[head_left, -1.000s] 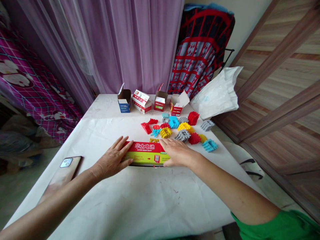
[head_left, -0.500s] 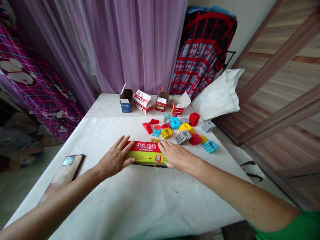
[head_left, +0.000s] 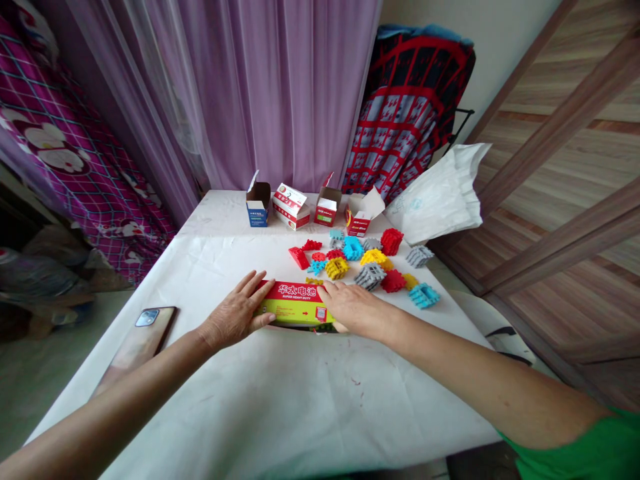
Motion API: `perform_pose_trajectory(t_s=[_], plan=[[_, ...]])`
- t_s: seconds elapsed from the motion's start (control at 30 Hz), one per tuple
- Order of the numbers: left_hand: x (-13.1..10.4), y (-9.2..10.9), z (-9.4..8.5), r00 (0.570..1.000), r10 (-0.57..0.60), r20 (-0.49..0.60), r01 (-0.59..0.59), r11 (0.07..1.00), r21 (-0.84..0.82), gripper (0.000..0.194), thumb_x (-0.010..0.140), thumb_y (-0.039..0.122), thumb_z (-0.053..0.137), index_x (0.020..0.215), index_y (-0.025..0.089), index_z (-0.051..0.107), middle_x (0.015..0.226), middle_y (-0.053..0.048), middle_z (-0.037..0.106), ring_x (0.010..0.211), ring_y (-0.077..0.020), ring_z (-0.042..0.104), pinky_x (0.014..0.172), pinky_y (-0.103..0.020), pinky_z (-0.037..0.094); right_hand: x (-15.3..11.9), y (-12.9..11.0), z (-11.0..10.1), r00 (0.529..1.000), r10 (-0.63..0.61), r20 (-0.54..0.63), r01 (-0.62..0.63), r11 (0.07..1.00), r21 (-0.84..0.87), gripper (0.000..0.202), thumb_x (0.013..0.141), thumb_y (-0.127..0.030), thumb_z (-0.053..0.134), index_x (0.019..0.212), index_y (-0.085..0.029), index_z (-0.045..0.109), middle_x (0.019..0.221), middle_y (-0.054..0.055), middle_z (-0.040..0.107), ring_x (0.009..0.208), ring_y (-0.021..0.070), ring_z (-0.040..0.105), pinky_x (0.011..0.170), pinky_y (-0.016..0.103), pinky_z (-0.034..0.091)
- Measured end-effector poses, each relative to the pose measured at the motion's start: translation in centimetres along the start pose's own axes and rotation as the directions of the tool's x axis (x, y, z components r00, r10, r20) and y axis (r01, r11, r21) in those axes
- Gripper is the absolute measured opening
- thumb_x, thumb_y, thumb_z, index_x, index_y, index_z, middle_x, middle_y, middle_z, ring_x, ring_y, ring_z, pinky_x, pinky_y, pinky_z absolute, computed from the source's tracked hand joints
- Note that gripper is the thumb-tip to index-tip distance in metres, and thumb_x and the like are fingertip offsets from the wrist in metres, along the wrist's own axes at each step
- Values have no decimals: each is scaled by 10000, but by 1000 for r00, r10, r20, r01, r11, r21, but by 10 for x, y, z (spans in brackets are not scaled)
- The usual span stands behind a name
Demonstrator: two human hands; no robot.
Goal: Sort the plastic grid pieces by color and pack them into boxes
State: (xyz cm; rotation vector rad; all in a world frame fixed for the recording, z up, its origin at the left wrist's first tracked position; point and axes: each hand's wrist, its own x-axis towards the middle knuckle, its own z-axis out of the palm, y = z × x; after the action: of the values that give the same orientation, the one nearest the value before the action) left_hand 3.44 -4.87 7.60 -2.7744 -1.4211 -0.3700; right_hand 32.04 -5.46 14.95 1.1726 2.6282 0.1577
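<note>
A long red and green battery box [head_left: 295,303] lies on the white-covered table in front of me. My left hand [head_left: 239,312] holds its left end, with the thumb at the near side and the fingers over the top. My right hand [head_left: 353,308] grips the right end, fingers on top. Along the near edge the lid stands slightly raised, and a dark gap with something green shows under it near my right hand. Just beyond the box are red, yellow, blue and grey toy blocks, such as a grey one [head_left: 370,276] and a yellow one [head_left: 337,268].
At the table's back stand a blue box [head_left: 258,204], a red and white box [head_left: 291,207] and two open red boxes [head_left: 327,205] [head_left: 363,211]. A white bag [head_left: 440,193] leans at the back right. A phone [head_left: 137,343] lies left, partly behind my left forearm.
The near edge of the box lid has lifted a little, so the gap under it is wider. Both hands keep their hold. The whole view has shifted slightly.
</note>
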Motion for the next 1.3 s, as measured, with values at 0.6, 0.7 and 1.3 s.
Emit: perform_pose_trajectory(t_s=[0.6, 0.7, 1.3], plan=[[3, 7, -13, 999, 20, 39, -24, 993, 117, 706, 880, 674, 445, 1499, 343, 364, 1451, -144, 446, 1324, -342, 420, 1073, -515, 412, -38, -4, 46, 958, 140, -248, -89, 975, 205, 626, 915, -344, 637, 1477, -151, 441, 1560, 211, 356, 1451, 351, 300, 1116, 518, 368], [5, 8, -25, 993, 17, 113, -30, 993, 113, 770, 865, 597, 537, 1529, 283, 304, 1459, -170, 461, 1339, -344, 431, 1119, -563, 339, -39, -10, 62, 921, 184, -344, -112, 969, 219, 614, 910, -324, 639, 1470, -153, 456, 1566, 210, 346, 1452, 344, 302, 1108, 511, 389], [5, -22, -60, 966, -248, 76, 246, 968, 45, 868, 729, 476, 670, 1499, 229, 353, 1283, -124, 580, 1145, -285, 563, 1002, -398, 461, -45, -14, 91, 569, 301, -765, -7, 932, 362, 520, 977, -331, 483, 1475, -194, 424, 1478, 160, 479, 1357, 294, 462, 1032, 485, 494]])
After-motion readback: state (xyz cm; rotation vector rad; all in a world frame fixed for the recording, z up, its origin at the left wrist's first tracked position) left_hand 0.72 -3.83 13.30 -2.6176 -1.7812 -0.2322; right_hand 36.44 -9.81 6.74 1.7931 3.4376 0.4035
